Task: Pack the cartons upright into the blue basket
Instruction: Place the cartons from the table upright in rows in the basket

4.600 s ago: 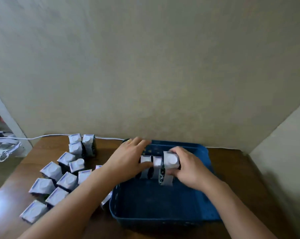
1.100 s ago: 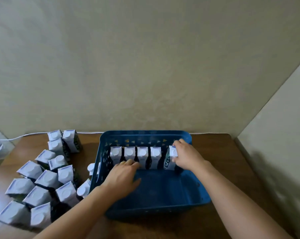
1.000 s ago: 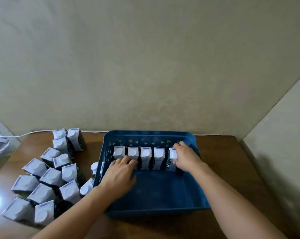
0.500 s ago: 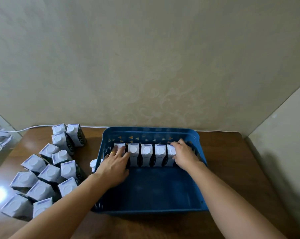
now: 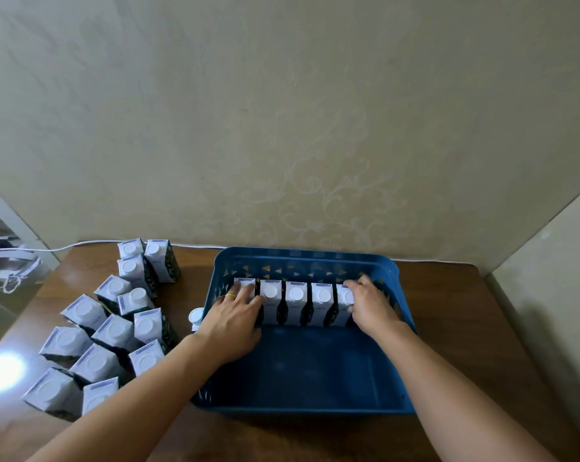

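Observation:
The blue basket (image 5: 302,407) sits on the brown table, right of centre. Several white-capped cartons (image 5: 296,303) stand upright in one row along its far wall. My left hand (image 5: 235,323) rests with straight fingers on the leftmost carton (image 5: 245,283). My right hand (image 5: 372,306) curls over the rightmost carton (image 5: 343,295), with fingers on top and the thumb on its front. The near half of the basket floor is bare.
Several more loose cartons (image 5: 115,328) stand crowded on the table left of the basket, one (image 5: 195,318) right against its left wall. A white cable (image 5: 65,247) runs along the back edge. Walls close in behind and on the right.
The row in the basket has grown from three cartons to several. Over the last second both hands slid the row back toward the far wall.

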